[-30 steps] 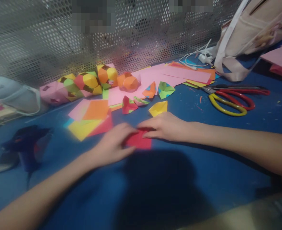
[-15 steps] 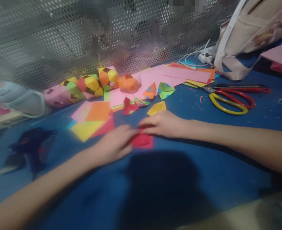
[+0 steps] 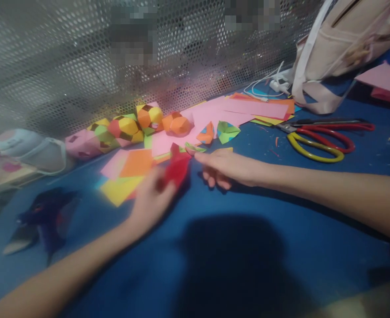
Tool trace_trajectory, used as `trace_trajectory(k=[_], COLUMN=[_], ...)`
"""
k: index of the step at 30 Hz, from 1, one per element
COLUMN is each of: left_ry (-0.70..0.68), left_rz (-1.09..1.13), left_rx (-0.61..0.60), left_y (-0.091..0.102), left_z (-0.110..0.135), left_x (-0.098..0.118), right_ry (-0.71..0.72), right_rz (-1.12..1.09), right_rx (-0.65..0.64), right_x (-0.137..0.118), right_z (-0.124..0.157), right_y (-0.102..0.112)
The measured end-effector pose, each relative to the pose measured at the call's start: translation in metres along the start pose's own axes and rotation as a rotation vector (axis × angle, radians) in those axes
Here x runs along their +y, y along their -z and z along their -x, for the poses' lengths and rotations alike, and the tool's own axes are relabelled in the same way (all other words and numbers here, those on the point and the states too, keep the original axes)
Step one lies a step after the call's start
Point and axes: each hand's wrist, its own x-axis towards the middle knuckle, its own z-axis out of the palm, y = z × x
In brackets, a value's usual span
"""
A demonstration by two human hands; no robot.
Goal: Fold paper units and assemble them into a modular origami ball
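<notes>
A red sheet of paper (image 3: 178, 170), partly folded, is lifted off the blue table in my left hand (image 3: 152, 190), thumb on the near side. My right hand (image 3: 226, 170) is just right of it, apart from the paper, with its fingers loosely curled; nothing shows in them. A yellow folded piece (image 3: 228, 150) lies mostly hidden behind the right hand. Small folded paper pieces, an orange one (image 3: 206, 133) and a green one (image 3: 228, 131), sit beyond. Square sheets, orange (image 3: 137, 162) and yellow (image 3: 118, 191) among them, lie behind my left hand.
Several paper balls (image 3: 125, 129) stand along the perforated metal panel (image 3: 92, 66). Pink sheets (image 3: 211, 117) lie beside them. Scissors (image 3: 317, 137), a bag (image 3: 334, 53) and a white cable (image 3: 261, 88) are at the right. A dark glue gun (image 3: 49, 216) rests at the left.
The red paper has come up off the table and moved left and away in my left hand. My right hand has let go of it, its fingers now turned upward.
</notes>
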Motion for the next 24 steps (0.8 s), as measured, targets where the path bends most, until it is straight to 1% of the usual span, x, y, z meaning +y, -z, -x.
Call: trace_trajectory(k=[1,3,6,9,10,12,16,18,21,24], left_ry=[-0.039,-0.130,-0.214,-0.216,-0.199,-0.124,0.128,0.226,0.311,0.347], left_rz=[0.007,0.012,0.015,0.020,0.029,0.071,0.228,0.315,0.432,0.467], left_rx=[0.014,0.015,-0.015,-0.039,-0.048,-0.055,-0.023,-0.011,-0.035,-0.051], left_y=[-0.001,-0.004,-0.010,-0.016,-0.018,-0.020,-0.021,-0.019,-0.018,-0.019], left_z=[0.002,0.004,0.005,0.002,0.001,-0.002,-0.008,-0.011,-0.011,-0.009], left_x=[0.000,0.003,0.008,0.013,0.015,0.017,0.015,0.012,0.008,0.008], right_ry=[-0.065,-0.102,-0.044,0.006,0.023,0.067,0.130,0.137,0.109,0.068], right_rz=[-0.035,-0.104,-0.183,-0.161,-0.133,-0.086,-0.034,0.024,0.133,0.226], right_rx=[-0.054,-0.111,-0.119,-0.075,-0.053,-0.017,0.012,0.016,-0.008,0.007], right_x=[0.001,0.003,0.003,0.004,0.005,0.008,0.010,0.009,0.005,0.002], right_z=[-0.001,-0.001,0.001,0.002,0.001,0.000,-0.003,-0.002,0.000,0.003], right_y=[-0.003,-0.008,-0.012,-0.014,-0.014,-0.014,-0.012,-0.009,-0.004,-0.001])
